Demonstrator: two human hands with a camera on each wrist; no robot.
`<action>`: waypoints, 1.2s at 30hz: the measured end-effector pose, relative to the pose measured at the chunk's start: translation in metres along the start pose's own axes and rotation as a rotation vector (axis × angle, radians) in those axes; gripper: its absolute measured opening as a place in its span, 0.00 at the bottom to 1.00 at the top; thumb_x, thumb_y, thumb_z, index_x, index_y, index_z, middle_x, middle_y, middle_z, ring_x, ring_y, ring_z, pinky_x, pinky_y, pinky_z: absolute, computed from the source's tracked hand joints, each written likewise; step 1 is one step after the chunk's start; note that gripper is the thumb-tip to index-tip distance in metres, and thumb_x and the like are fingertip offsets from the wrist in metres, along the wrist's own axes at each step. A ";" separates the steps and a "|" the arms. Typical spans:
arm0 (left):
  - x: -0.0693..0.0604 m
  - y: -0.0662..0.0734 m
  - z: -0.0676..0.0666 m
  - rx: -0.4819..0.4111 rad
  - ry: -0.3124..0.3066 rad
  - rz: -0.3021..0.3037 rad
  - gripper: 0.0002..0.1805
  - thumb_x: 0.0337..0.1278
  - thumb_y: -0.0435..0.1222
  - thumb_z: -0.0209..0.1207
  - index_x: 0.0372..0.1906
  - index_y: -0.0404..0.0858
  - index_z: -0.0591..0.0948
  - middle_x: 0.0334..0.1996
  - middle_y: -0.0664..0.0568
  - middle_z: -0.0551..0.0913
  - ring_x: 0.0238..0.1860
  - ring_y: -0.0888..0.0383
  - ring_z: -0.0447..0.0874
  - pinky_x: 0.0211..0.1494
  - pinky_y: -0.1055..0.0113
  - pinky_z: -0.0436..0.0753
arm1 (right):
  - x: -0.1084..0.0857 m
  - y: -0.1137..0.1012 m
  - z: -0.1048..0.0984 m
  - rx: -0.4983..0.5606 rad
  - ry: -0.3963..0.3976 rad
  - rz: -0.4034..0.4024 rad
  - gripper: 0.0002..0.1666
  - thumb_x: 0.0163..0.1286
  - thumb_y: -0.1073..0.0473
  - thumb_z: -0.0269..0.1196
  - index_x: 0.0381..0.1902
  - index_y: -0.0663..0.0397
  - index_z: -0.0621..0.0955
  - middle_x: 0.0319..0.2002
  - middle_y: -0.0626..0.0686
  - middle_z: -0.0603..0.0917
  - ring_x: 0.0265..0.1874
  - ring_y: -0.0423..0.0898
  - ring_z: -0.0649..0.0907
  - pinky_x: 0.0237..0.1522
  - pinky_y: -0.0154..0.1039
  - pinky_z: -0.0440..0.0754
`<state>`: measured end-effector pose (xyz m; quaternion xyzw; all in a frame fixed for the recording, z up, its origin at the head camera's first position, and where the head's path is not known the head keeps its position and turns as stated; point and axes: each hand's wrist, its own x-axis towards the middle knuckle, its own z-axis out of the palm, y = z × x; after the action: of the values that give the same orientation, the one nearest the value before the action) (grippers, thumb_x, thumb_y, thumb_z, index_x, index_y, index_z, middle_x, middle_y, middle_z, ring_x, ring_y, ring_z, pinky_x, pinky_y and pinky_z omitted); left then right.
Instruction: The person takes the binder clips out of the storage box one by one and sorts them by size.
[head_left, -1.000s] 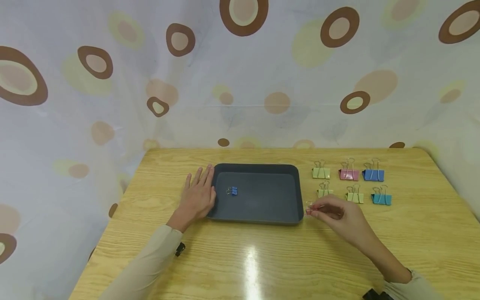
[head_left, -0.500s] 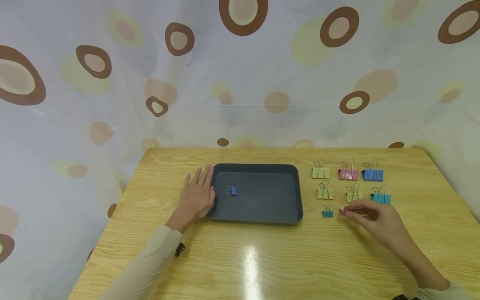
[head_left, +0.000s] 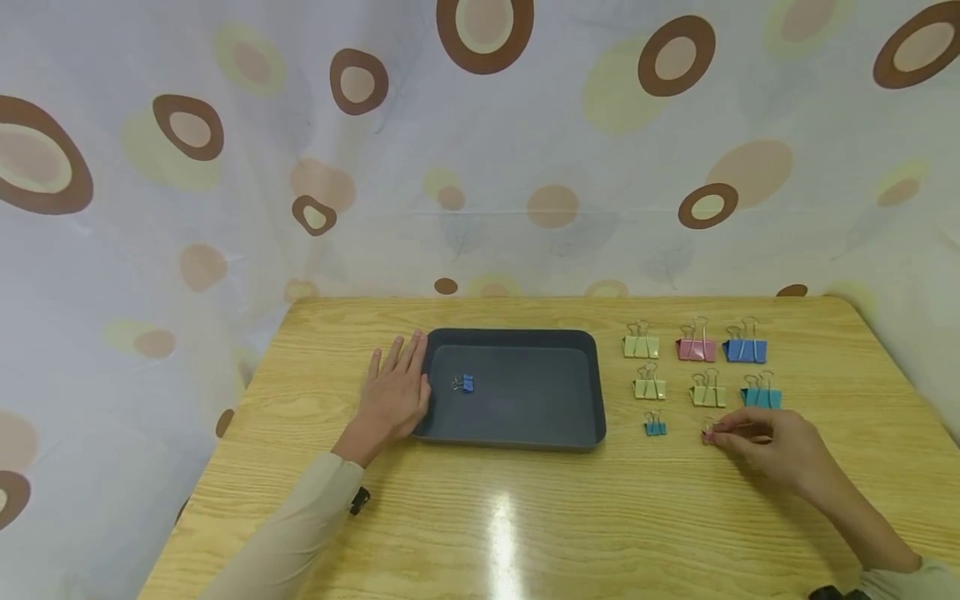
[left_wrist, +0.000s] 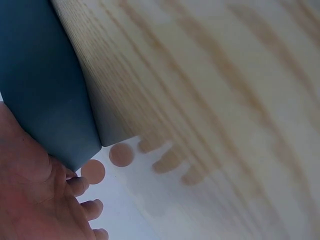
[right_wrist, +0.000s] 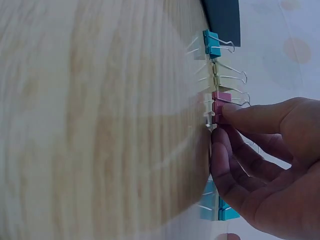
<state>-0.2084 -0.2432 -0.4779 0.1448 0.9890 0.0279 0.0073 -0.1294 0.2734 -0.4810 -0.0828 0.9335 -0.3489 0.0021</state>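
My right hand [head_left: 783, 446] pinches a small pink binder clip [head_left: 707, 437] between thumb and fingers, low at the tabletop. In the right wrist view the pink clip's body and wire handles show beside the thumb. A small teal binder clip [head_left: 656, 428] stands to its left. With fingers straight, my left hand [head_left: 392, 406] lies against the left side of a dark grey tray [head_left: 528, 400]; in the left wrist view its fingers sit by the tray's corner. Inside the tray, toward the left, lies a small blue binder clip [head_left: 466, 383].
Behind the right hand stand two rows of larger binder clips: green [head_left: 641, 347], pink [head_left: 697, 349] and blue [head_left: 746, 350] at the back, two green and a teal one [head_left: 762, 397] in front. A patterned curtain [head_left: 480, 167] hangs behind the wooden table [head_left: 420, 517].
My right hand has moved rightward with the pink binder clip, from beside the tray to right of the small teal clip, which came into view. The left hand has stayed still.
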 end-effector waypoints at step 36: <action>-0.001 0.001 -0.001 -0.011 0.023 0.020 0.35 0.81 0.42 0.36 0.83 0.35 0.45 0.83 0.46 0.45 0.82 0.42 0.44 0.79 0.39 0.45 | 0.022 -0.082 0.026 0.193 0.092 -0.284 0.13 0.67 0.70 0.70 0.49 0.59 0.85 0.43 0.58 0.88 0.38 0.35 0.86 0.40 0.29 0.85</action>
<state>-0.2073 -0.2425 -0.4769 0.1541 0.9874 0.0351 -0.0036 -0.1368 0.1928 -0.4459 -0.1971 0.8738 -0.4369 -0.0818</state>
